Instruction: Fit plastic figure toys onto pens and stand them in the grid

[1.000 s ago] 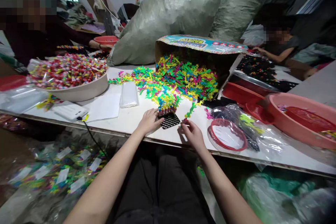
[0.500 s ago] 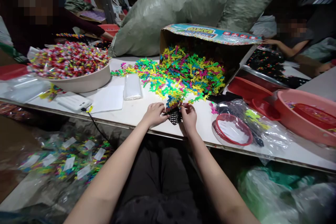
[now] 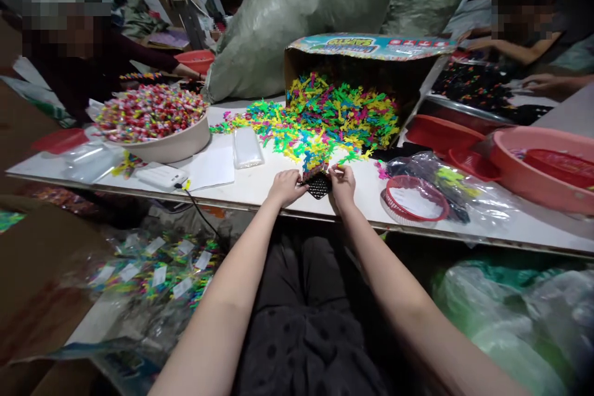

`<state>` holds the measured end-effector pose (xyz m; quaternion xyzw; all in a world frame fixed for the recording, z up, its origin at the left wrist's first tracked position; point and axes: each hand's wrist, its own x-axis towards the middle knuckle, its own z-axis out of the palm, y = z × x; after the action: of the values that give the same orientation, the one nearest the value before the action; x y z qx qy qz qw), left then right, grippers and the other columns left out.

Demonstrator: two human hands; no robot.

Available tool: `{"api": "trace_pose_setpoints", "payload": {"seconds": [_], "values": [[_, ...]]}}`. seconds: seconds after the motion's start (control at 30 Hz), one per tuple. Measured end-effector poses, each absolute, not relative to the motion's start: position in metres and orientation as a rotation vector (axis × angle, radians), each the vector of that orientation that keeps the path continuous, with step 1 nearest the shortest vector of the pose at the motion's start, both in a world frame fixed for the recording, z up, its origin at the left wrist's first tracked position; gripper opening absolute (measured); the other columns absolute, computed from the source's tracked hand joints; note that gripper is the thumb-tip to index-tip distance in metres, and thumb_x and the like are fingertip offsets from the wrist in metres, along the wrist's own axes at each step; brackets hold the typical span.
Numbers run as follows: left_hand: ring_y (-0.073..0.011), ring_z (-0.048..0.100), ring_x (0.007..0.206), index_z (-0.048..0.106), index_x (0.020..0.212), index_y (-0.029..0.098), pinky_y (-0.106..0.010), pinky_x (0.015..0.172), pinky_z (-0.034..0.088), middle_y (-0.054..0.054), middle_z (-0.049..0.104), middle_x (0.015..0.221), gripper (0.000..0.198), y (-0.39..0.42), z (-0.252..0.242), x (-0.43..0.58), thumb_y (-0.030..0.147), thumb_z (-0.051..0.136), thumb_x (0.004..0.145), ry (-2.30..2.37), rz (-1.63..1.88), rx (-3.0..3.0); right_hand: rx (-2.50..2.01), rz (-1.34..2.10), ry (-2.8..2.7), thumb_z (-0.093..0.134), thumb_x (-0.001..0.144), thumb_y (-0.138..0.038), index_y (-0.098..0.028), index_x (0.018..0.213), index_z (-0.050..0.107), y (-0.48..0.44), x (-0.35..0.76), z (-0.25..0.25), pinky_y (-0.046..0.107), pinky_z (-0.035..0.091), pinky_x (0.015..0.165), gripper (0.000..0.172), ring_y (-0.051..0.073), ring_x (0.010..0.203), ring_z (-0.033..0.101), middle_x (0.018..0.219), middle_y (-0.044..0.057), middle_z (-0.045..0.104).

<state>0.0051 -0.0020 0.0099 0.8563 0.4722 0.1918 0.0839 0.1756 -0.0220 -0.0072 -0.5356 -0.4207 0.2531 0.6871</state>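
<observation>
A black perforated grid piece point(image 3: 318, 186) lies at the table's front edge, one corner pointing towards me. My left hand point(image 3: 286, 188) grips its left corner between thumb and fingers. On the opposite side my right hand point(image 3: 343, 187) is closed in a pinch by the grid's right corner; what its fingertips hold is too small to make out. Small coloured bits show along the grid's far edge. Just beyond lies a loose heap of little plastic figures point(image 3: 278, 127) in yellow, green, blue and pink, spilling from a cardboard box point(image 3: 371, 46) on its side.
A cream basin point(image 3: 180, 139) of wrapped pieces stands left, near a white power bank point(image 3: 160, 176) with a cable and a stack of clear bags point(image 3: 247, 148). To the right are a red basket point(image 3: 417, 216) and a pink tub point(image 3: 533, 179). Two people sit across the table.
The view has shifted, so the table sits farther right and slightly higher. Both hands stay at the grid; my right fingertips are now closer to its right corner.
</observation>
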Motion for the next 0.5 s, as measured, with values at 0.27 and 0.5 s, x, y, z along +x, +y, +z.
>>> {"api": "trace_pose_setpoints", "payload": {"seconds": [0.27, 0.5], "values": [[-0.0208, 0.047, 0.095, 0.049, 0.079, 0.02, -0.034, 0.089, 0.033, -0.004, 0.054, 0.088, 0.017, -0.041, 0.028, 0.006, 0.026, 0.059, 0.067, 1.541, 1.17, 1.917, -1.353, 0.61, -1.056, 0.058, 0.062, -0.037, -0.014, 0.073, 0.055, -0.027, 0.173, 0.001, 0.026, 0.041, 0.062, 0.025, 0.015, 0.065, 0.053, 0.071, 0.005, 0.061], [-0.016, 0.049, 0.073, 0.043, 0.066, 0.02, -0.031, 0.073, 0.04, -0.003, 0.049, 0.07, 0.016, -0.148, 0.098, 0.032, 0.031, 0.041, 0.078, 0.978, 1.676, 1.458, -1.307, 0.563, -1.127, 0.057, 0.059, -0.039, -0.014, 0.066, 0.058, -0.023, 0.177, 0.003, 0.027, 0.039, 0.056, 0.025, 0.017, 0.059, 0.052, 0.061, 0.004, 0.059]]}}
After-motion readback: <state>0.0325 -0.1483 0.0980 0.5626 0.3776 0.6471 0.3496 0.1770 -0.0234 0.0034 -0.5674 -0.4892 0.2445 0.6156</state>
